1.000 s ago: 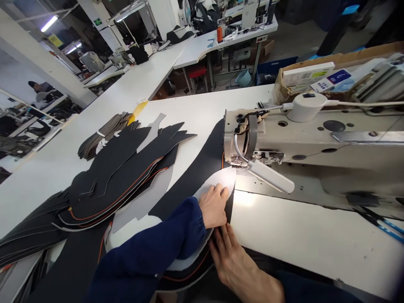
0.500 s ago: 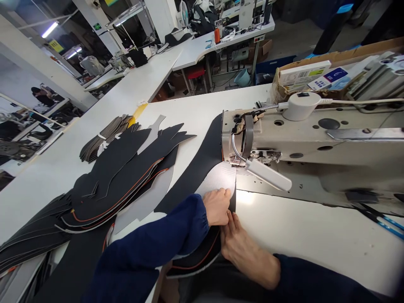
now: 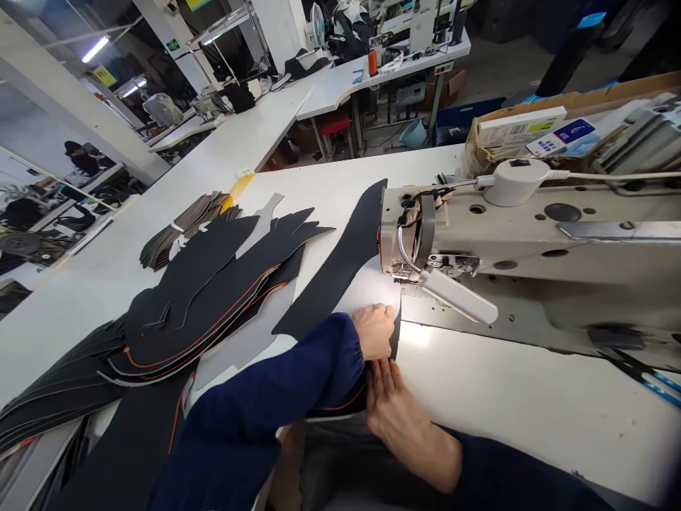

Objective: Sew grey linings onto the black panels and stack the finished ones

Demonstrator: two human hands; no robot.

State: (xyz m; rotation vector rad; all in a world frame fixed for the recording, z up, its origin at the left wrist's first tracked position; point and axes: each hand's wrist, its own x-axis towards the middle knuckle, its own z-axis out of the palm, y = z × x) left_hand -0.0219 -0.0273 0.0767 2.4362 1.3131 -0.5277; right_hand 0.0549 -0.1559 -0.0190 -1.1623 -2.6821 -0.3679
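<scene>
A black fabric piece (image 3: 324, 284) lies under the head of a sewing machine (image 3: 479, 231), its narrow end stretching out behind the needle area. On it rests a light grey fabric piece (image 3: 362, 287), brightly lit by the machine's lamp (image 3: 460, 297). My left hand (image 3: 375, 331) is closed at the grey piece's right edge, its fingers curled in a pinch just in front of the presser foot (image 3: 401, 271). Close below, my right hand (image 3: 396, 411) lies with straight fingers on the black fabric near the table's front edge; its thumb is hidden. An orange-edged black part hangs below my left sleeve.
Stacked black panels (image 3: 207, 291) with orange edging cover the table to the left, beside a tied grey bundle (image 3: 184, 228). Blue-handled scissors (image 3: 646, 376) lie at the right. A cardboard box (image 3: 473, 145) of small boxes stands behind the machine. A person (image 3: 82, 157) sits far left.
The black and grey fabric has slid away from me past the needle area, and my left hand has moved closer to it. Less of the orange-edged lower part shows. The view shifted slightly.
</scene>
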